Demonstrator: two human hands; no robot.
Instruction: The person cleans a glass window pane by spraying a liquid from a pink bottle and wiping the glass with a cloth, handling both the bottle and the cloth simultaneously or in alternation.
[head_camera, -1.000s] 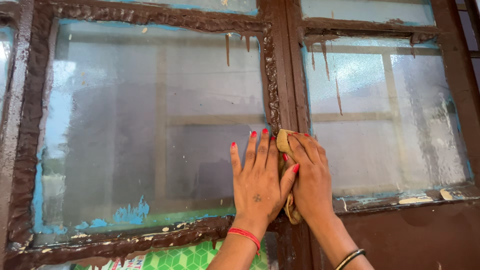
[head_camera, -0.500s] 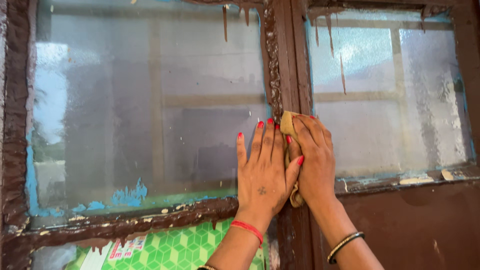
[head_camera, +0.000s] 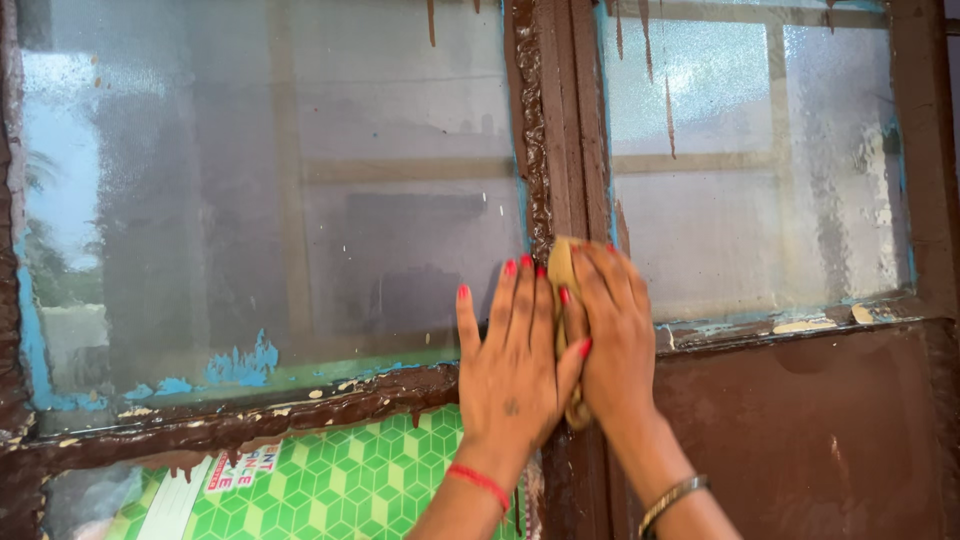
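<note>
Left hand: my left hand (head_camera: 512, 375) lies flat against the frosted glass pane (head_camera: 270, 200) just left of the brown centre post (head_camera: 565, 120); its fingers (head_camera: 510, 300) are straight, close together and clamped on nothing.
Right hand: my right hand (head_camera: 612, 335) presses on the post beside the left one, thumbs touching; its fingers are curled over the tan cloth (head_camera: 560, 270), holding it to the wood.
Cloth: a folded tan rag, squeezed between my two hands, its top edge peeking out above my knuckles and a bit showing below my left thumb near the wrists.
Post: thick, lumpy brown paint along its left edge, with dried drips running down the glass at the top.
Right pane: the right glass pane (head_camera: 740, 180) is textured, with brown runs and flecks of blue along its lower rail.
Lower left: a green patterned sheet (head_camera: 370, 480) shows under the bottom rail (head_camera: 250, 420), where blue paint is flaking.
Change: over the last second both hands and the cloth have stayed locked together on the same stretch of post, level with the pane bottoms; it is mostly my head that has shifted, so the window sits higher and further left in view.
Meaning: I judge the rubbing is concentrated on this one spot of the post.
</note>
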